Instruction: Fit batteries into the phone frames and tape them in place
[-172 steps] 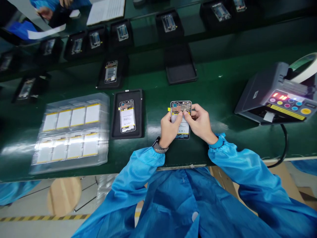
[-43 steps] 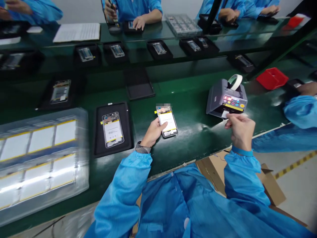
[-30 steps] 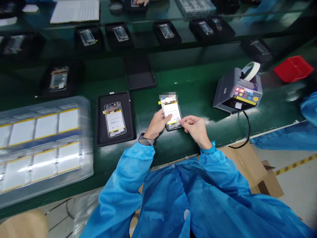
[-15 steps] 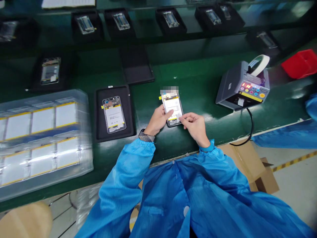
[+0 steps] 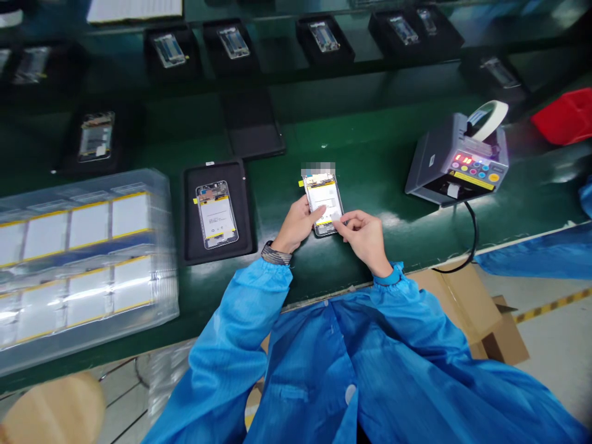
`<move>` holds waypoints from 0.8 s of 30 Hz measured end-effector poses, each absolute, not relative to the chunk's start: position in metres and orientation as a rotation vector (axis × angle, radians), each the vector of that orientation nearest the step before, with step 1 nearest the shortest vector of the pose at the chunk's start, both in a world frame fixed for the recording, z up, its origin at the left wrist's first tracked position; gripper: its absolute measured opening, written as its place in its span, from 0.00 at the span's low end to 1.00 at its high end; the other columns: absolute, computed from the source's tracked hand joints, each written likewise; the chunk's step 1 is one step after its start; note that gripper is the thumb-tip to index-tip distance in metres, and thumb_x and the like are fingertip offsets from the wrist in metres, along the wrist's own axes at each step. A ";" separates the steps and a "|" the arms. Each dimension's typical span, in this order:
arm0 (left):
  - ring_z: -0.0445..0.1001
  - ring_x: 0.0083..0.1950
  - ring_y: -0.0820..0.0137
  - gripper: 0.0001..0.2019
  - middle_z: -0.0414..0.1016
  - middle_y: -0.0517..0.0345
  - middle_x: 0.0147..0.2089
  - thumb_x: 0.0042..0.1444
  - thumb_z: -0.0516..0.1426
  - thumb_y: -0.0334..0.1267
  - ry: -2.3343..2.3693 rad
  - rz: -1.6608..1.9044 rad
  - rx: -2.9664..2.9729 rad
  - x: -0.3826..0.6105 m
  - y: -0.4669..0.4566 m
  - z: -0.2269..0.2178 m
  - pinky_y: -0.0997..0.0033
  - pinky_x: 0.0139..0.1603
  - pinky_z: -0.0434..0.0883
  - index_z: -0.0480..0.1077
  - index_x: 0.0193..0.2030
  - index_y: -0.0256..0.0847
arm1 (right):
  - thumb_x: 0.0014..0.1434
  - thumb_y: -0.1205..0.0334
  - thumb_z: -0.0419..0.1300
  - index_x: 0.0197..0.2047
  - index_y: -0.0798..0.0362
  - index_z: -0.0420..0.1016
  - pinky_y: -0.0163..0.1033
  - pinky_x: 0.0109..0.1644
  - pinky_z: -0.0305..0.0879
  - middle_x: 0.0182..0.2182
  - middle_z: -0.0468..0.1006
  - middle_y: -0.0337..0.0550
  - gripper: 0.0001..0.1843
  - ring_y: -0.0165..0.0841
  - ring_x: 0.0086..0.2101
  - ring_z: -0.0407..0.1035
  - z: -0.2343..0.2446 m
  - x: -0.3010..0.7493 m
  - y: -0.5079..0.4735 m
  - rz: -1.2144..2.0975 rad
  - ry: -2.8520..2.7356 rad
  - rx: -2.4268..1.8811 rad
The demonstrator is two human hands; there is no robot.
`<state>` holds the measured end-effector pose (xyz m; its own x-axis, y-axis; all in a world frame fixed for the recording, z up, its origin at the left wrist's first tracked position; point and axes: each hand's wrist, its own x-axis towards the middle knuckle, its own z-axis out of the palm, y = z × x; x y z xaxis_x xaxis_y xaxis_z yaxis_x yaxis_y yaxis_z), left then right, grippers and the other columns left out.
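Note:
An open phone frame (image 5: 322, 200) with a white battery in it lies on the green bench (image 5: 370, 179). My left hand (image 5: 295, 225) grips its left edge, thumb resting on the battery. My right hand (image 5: 365, 237) is pinched at the phone's lower right corner, the fingertips pressed on a small strip of tape that is hard to make out. Both arms are in blue sleeves.
A grey tape dispenser (image 5: 457, 161) with lit buttons stands to the right, its black cable (image 5: 469, 240) looping toward the bench edge. A black tray (image 5: 189, 213) holds another phone frame (image 5: 216, 214). Clear trays of white batteries (image 5: 83, 259) sit at left. More trays line the conveyor behind.
My right hand came back from the tape dispenser to the phone's lower right corner and pinches there. My left hand has kept hold of the phone throughout.

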<state>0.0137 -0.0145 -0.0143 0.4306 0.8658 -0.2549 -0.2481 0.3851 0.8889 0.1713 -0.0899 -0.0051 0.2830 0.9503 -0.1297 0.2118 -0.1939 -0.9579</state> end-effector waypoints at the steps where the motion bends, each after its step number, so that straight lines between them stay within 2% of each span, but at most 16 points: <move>1: 0.78 0.61 0.51 0.27 0.80 0.43 0.58 0.53 0.71 0.40 0.829 0.828 0.894 0.014 -0.014 -0.015 0.53 0.61 0.75 0.72 0.58 0.36 | 0.52 0.41 0.71 0.33 0.52 0.74 0.35 0.25 0.56 0.16 0.69 0.34 0.23 0.29 0.19 0.61 -0.006 0.172 -0.090 0.987 -1.105 -1.629; 5: 0.77 0.61 0.51 0.29 0.80 0.43 0.59 0.52 0.72 0.40 0.810 0.837 0.906 0.013 -0.014 -0.014 0.54 0.63 0.75 0.73 0.59 0.36 | 0.53 0.45 0.71 0.39 0.51 0.72 0.34 0.26 0.57 0.19 0.67 0.31 0.22 0.28 0.20 0.60 -0.008 0.176 -0.091 0.898 -1.173 -1.631; 8: 0.78 0.61 0.52 0.30 0.80 0.44 0.59 0.51 0.72 0.42 0.774 0.821 0.915 0.013 -0.015 -0.013 0.54 0.63 0.74 0.73 0.59 0.36 | 0.47 0.48 0.76 0.47 0.50 0.71 0.34 0.28 0.64 0.30 0.76 0.36 0.29 0.29 0.25 0.66 -0.003 0.181 -0.086 0.854 -1.193 -1.615; 10: 0.78 0.60 0.52 0.31 0.80 0.43 0.59 0.50 0.73 0.44 0.729 0.807 0.918 0.014 -0.016 -0.013 0.54 0.64 0.74 0.73 0.59 0.36 | 0.45 0.46 0.77 0.44 0.50 0.71 0.35 0.27 0.67 0.34 0.79 0.40 0.30 0.30 0.26 0.69 0.003 0.183 -0.079 0.995 -1.183 -1.582; 13: 0.78 0.60 0.52 0.33 0.80 0.42 0.59 0.49 0.73 0.46 0.683 0.801 0.922 0.014 -0.015 -0.014 0.53 0.64 0.73 0.72 0.59 0.36 | 0.45 0.41 0.76 0.35 0.50 0.69 0.35 0.22 0.68 0.28 0.79 0.41 0.28 0.32 0.24 0.71 0.009 0.183 -0.068 1.298 -1.118 -1.505; 15: 0.78 0.60 0.52 0.33 0.80 0.42 0.59 0.48 0.74 0.47 0.686 0.812 0.921 0.012 -0.014 -0.014 0.53 0.64 0.73 0.72 0.58 0.36 | 0.43 0.40 0.77 0.32 0.50 0.67 0.36 0.21 0.70 0.27 0.80 0.41 0.29 0.34 0.24 0.73 0.011 0.183 -0.062 1.373 -1.085 -1.461; 19: 0.79 0.59 0.53 0.33 0.80 0.42 0.59 0.48 0.74 0.47 0.710 0.853 0.900 0.005 -0.008 -0.011 0.53 0.64 0.73 0.72 0.57 0.37 | 0.44 0.41 0.77 0.37 0.50 0.69 0.37 0.24 0.73 0.29 0.83 0.41 0.29 0.34 0.25 0.75 0.011 0.180 -0.054 1.415 -1.161 -1.361; 24: 0.78 0.59 0.52 0.32 0.80 0.42 0.59 0.47 0.74 0.48 0.755 0.904 0.907 -0.005 -0.003 -0.005 0.52 0.62 0.74 0.73 0.56 0.36 | 0.47 0.45 0.76 0.41 0.51 0.69 0.34 0.22 0.70 0.27 0.83 0.40 0.28 0.32 0.21 0.73 0.014 0.177 -0.041 1.411 -1.334 -1.313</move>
<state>-0.0045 -0.0031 -0.0055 0.4250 0.8898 -0.1664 -0.3221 0.3204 0.8908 0.1766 -0.0407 0.0142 -0.1659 0.9722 -0.1653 0.1105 -0.1483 -0.9828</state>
